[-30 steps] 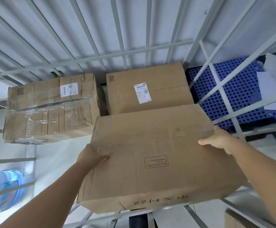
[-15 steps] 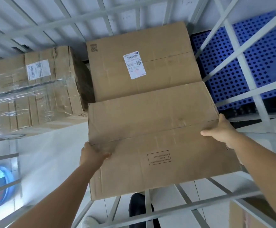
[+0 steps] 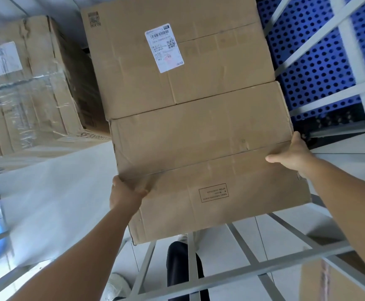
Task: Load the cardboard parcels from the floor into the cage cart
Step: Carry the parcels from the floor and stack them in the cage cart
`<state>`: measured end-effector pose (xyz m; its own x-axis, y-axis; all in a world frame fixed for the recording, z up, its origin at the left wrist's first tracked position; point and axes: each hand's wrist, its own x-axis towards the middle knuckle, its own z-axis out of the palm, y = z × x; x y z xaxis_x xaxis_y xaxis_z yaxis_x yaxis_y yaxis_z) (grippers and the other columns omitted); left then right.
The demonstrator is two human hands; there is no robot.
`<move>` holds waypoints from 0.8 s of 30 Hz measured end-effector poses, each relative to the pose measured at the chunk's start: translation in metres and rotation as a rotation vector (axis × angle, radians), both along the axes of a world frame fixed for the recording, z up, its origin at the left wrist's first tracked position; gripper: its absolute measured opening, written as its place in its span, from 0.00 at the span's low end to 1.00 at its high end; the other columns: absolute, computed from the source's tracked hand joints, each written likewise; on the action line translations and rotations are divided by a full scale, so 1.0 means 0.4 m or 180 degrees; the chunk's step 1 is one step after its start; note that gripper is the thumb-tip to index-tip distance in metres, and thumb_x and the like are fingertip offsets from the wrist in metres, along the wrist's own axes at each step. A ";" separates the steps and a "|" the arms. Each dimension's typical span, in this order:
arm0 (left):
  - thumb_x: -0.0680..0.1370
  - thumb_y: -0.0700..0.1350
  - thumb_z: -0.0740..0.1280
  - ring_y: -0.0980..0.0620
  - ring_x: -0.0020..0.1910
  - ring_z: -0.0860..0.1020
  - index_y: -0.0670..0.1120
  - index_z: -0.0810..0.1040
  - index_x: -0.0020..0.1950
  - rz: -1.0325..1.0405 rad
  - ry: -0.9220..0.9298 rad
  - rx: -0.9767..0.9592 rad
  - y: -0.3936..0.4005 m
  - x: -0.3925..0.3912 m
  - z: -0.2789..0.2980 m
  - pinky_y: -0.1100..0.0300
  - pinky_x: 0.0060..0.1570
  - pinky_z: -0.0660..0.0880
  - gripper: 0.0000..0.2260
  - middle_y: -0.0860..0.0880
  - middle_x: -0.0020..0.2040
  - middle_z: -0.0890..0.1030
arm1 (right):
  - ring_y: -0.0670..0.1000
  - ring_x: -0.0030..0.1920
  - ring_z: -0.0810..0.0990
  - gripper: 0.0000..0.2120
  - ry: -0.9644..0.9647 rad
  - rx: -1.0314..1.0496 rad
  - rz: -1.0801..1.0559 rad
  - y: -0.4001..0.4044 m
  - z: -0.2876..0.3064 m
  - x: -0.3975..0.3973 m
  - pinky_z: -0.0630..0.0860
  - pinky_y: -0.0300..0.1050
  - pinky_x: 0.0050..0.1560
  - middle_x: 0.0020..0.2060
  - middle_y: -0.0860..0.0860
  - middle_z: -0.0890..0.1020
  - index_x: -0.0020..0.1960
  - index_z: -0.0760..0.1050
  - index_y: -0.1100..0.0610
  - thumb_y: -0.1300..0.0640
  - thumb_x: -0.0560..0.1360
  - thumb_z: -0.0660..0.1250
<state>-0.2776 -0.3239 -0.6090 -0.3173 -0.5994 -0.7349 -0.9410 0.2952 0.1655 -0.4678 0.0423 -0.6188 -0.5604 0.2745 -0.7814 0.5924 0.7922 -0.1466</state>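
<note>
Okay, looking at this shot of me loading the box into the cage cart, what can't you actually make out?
All in the head view:
- Whether the held parcel already rests on the cart floor: its own body hides that.
- The grip of the left hand and right hand: fingers are behind the parcel's sides.
- The shipping label text: too small.
- The wrapped parcel: cut off at the left edge.

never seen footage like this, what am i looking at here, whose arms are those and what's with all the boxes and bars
The camera sits on a person's head, looking down at their own arms. The left hand and right hand grip the sides of a plain cardboard box, holding it against a labelled box already inside the cage cart. The grey bars are the cart's frame. A third, tape-wrapped box stands to the left. The blue perforated panel lies outside the cart.
</note>
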 end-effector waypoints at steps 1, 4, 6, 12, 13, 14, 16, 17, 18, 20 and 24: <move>0.69 0.50 0.76 0.40 0.57 0.75 0.41 0.62 0.70 -0.0024 -0.0014 0.0003 0.001 0.000 -0.006 0.50 0.48 0.74 0.35 0.44 0.63 0.73 | 0.57 0.77 0.54 0.56 -0.0009 0.0016 0.0012 0.001 -0.005 0.001 0.57 0.55 0.74 0.79 0.54 0.48 0.80 0.39 0.55 0.56 0.69 0.78; 0.69 0.48 0.76 0.41 0.58 0.76 0.42 0.63 0.69 -0.0119 -0.0060 0.0010 -0.001 0.002 -0.021 0.49 0.51 0.75 0.34 0.45 0.63 0.75 | 0.57 0.78 0.53 0.57 -0.0054 0.0055 0.0081 0.001 -0.017 0.005 0.56 0.54 0.74 0.79 0.53 0.46 0.80 0.37 0.55 0.55 0.69 0.78; 0.69 0.47 0.77 0.41 0.59 0.76 0.43 0.63 0.70 -0.0167 -0.0086 0.0037 -0.004 0.002 -0.022 0.49 0.52 0.75 0.35 0.45 0.65 0.74 | 0.57 0.78 0.54 0.58 -0.0066 0.0120 0.0157 -0.002 -0.017 0.010 0.56 0.53 0.74 0.79 0.53 0.46 0.79 0.36 0.55 0.54 0.69 0.78; 0.71 0.50 0.75 0.41 0.68 0.70 0.45 0.50 0.78 -0.1006 -0.0204 -0.0037 0.006 -0.017 0.042 0.48 0.62 0.70 0.44 0.45 0.75 0.62 | 0.57 0.78 0.50 0.56 -0.0019 0.0449 0.1048 -0.046 0.027 0.041 0.56 0.54 0.76 0.79 0.53 0.43 0.80 0.39 0.58 0.47 0.69 0.76; 0.72 0.51 0.74 0.42 0.70 0.67 0.45 0.49 0.78 -0.1264 -0.0161 -0.0126 0.010 -0.022 0.061 0.48 0.65 0.68 0.44 0.46 0.76 0.60 | 0.56 0.79 0.48 0.55 0.0005 0.0468 0.1316 -0.059 0.045 0.049 0.55 0.54 0.76 0.79 0.53 0.43 0.80 0.39 0.58 0.46 0.70 0.75; 0.73 0.52 0.73 0.43 0.72 0.65 0.45 0.48 0.79 -0.1520 -0.0134 -0.0225 0.015 -0.027 0.079 0.48 0.68 0.66 0.44 0.46 0.77 0.59 | 0.56 0.79 0.47 0.54 0.0039 0.0472 0.1587 -0.073 0.061 0.057 0.54 0.55 0.76 0.79 0.53 0.43 0.79 0.38 0.57 0.45 0.71 0.74; 0.74 0.53 0.71 0.46 0.75 0.60 0.45 0.47 0.79 -0.1916 -0.0035 -0.0392 0.020 -0.043 0.128 0.50 0.72 0.60 0.43 0.47 0.78 0.56 | 0.55 0.79 0.46 0.52 0.0137 0.0437 0.2017 -0.109 0.111 0.074 0.52 0.55 0.76 0.79 0.53 0.44 0.80 0.38 0.56 0.45 0.72 0.72; 0.74 0.53 0.71 0.46 0.76 0.58 0.46 0.47 0.79 -0.2063 0.0028 -0.0455 0.021 -0.051 0.157 0.50 0.73 0.59 0.43 0.48 0.78 0.55 | 0.54 0.79 0.46 0.52 0.0189 0.0410 0.2163 -0.128 0.140 0.080 0.51 0.54 0.76 0.79 0.53 0.44 0.80 0.38 0.56 0.44 0.73 0.71; 0.75 0.54 0.70 0.47 0.76 0.57 0.46 0.47 0.79 -0.2190 0.0086 -0.0509 0.022 -0.060 0.186 0.51 0.74 0.57 0.42 0.48 0.79 0.55 | 0.54 0.79 0.46 0.51 0.0241 0.0390 0.2274 -0.147 0.171 0.085 0.50 0.53 0.76 0.79 0.52 0.44 0.80 0.38 0.55 0.44 0.73 0.71; 0.75 0.54 0.69 0.47 0.77 0.55 0.46 0.47 0.79 -0.2429 0.0219 -0.0623 0.024 -0.079 0.247 0.51 0.74 0.55 0.42 0.48 0.79 0.54 | 0.54 0.79 0.46 0.51 0.0340 0.0381 0.2447 -0.183 0.238 0.095 0.50 0.53 0.76 0.79 0.52 0.43 0.80 0.37 0.54 0.44 0.73 0.71; 0.76 0.55 0.68 0.48 0.77 0.55 0.46 0.47 0.79 -0.2775 0.0472 -0.0776 0.018 -0.115 0.377 0.52 0.75 0.54 0.40 0.49 0.78 0.55 | 0.54 0.79 0.45 0.51 0.0558 0.0371 0.2649 -0.236 0.374 0.116 0.49 0.54 0.76 0.79 0.52 0.43 0.79 0.37 0.55 0.43 0.73 0.70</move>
<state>-0.3235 -0.3168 -0.4582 -0.8110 -0.2366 -0.5351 -0.3428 0.9333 0.1069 -0.4215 -0.0521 -0.4691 -0.7251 -0.2065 -0.6570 -0.2120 0.9746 -0.0723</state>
